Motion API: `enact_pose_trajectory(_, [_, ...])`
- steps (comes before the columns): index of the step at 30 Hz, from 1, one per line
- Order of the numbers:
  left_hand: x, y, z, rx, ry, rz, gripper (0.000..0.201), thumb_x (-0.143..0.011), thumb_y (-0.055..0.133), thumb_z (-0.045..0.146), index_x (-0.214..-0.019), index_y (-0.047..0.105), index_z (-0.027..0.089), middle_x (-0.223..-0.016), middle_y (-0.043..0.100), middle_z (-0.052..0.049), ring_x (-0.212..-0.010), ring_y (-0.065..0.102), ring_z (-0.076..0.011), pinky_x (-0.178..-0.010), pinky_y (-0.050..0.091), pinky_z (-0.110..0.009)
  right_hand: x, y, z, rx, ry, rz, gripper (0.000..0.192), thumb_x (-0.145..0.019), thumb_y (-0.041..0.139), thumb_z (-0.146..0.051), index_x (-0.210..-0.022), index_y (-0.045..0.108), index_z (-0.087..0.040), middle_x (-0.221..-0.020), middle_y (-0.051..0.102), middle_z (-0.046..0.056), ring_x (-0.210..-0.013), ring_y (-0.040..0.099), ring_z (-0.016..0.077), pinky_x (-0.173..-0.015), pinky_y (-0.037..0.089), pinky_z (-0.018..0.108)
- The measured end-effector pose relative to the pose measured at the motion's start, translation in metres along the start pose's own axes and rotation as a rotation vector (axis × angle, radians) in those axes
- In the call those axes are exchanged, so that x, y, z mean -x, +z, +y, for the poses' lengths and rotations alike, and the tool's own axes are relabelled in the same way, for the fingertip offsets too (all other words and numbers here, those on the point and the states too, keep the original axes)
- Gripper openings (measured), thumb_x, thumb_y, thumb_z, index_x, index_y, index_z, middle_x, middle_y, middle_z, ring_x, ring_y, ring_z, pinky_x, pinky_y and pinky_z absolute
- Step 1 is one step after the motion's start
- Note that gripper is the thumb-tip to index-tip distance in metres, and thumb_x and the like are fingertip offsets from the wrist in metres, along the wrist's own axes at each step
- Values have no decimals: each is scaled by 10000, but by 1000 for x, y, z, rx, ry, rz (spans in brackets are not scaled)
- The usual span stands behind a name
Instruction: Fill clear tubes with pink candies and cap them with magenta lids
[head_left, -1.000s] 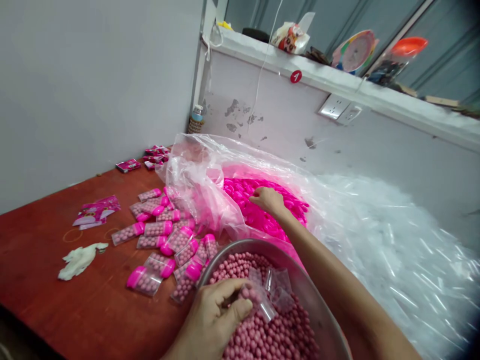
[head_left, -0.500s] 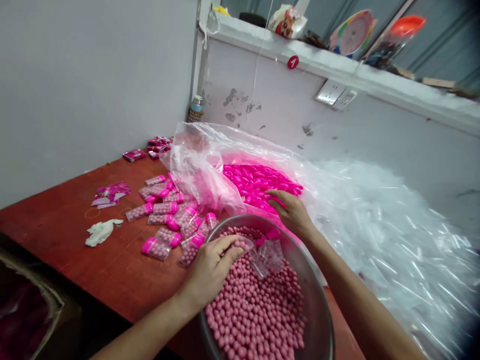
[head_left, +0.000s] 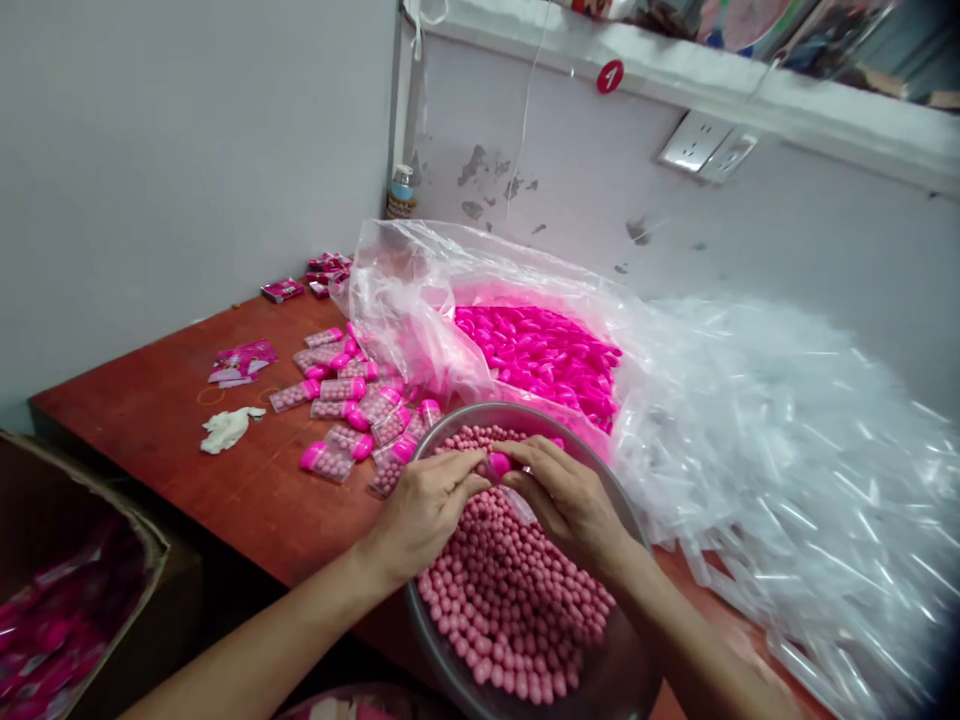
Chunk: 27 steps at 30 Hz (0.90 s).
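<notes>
The left hand (head_left: 427, 508) gripped a tube (head_left: 484, 468), the right hand (head_left: 574, 495) a pink cap (head_left: 499, 463); capped tubes (head_left: 349, 388) lay left, loose beads (head_left: 517, 610) unpacked.

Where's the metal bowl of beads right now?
In the head view, the metal bowl is low, just right of centre, under the left hand and right hand. It's nearer than the pink caps, right of the capped tubes.

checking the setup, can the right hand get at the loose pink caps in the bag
Probably yes: the clear bag lies open just beyond the bowl, with the pink caps uncovered, though the right hand is busy with a single cap.
</notes>
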<state>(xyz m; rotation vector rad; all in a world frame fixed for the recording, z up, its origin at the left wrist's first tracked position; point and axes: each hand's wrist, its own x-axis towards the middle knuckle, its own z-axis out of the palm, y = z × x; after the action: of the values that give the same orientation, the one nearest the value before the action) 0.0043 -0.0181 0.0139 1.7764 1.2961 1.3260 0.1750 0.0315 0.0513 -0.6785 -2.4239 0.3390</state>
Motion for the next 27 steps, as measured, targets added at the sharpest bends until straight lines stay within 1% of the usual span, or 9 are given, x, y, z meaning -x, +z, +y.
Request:
enact_pose_trajectory(3, [3,-1,-1,-19,25,-14,206,-849,501,148,-984,654,173,-944,694,-44,-852,636,-156,-795,479,-254,4,4,-1,-14,-9,14,283,-881,464,-175,-1157,505,-227,-920,601,70,-853,589,182,-727,506,305])
enact_pose_trajectory(6, [7,-2,0,-32,41,-30,209,-850,492,134,-985,650,156,-899,698,-53,-807,639,-151,-749,481,-241,9,4,-3,-19,-57,-38,356,-883,444,-158,-1231,449,-235,-890,588,73,-839,591,189,-696,514,299])
enact_pose_trajectory(10, [12,-2,0,-100,78,-79,196,-861,470,134,-932,653,144,-834,694,-58,-766,637,-147,-719,478,-238,17,8,0,79,-116,-88,464,-880,401,-125,-1328,335,-228,-898,586,95,-854,592,214,-689,526,325])
enact_pose_trajectory(13, [14,-1,-2,-188,117,-84,199,-873,448,155,-852,646,139,-781,683,-64,-747,636,-154,-719,481,-254,22,12,5,146,-137,-106,525,-863,371,-79,-1359,283,-227,-899,584,101,-808,589,208,-655,527,324])
enact_pose_trajectory(17, [16,0,-3,-295,164,-84,209,-879,426,150,-810,623,128,-733,668,-74,-733,638,-173,-700,481,-273,25,14,5,221,-166,-76,544,-865,363,-76,-1374,260,-239,-863,585,89,-768,577,202,-636,513,321])
enact_pose_trajectory(20, [18,1,-4,-329,191,-100,208,-882,426,160,-817,620,127,-728,664,-75,-725,634,-178,-693,477,-278,27,17,1,246,-165,-54,569,-864,389,-76,-1390,233,-228,-824,585,83,-692,551,188,-581,494,305])
enact_pose_trajectory(22, [18,1,-5,-328,173,-117,209,-879,429,163,-821,626,127,-717,659,-71,-699,626,-174,-675,471,-276,27,18,0,239,-172,-59,562,-862,398,-71,-1387,252,-213,-793,582,78,-659,538,179,-554,486,293])
enact_pose_trajectory(25, [15,0,-4,-268,86,-105,198,-863,447,144,-843,643,126,-711,661,-65,-686,619,-171,-670,466,-270,20,19,0,209,-198,-39,511,-862,409,-81,-1350,343,-219,-796,598,78,-704,568,185,-596,504,304])
enact_pose_trajectory(27, [12,-1,-2,-140,3,-65,191,-851,473,146,-860,664,139,-741,678,-54,-725,628,-168,-699,469,-258,14,16,0,98,-125,-12,435,-866,452,-125,-1287,445,-235,-847,624,79,-769,599,187,-651,517,306])
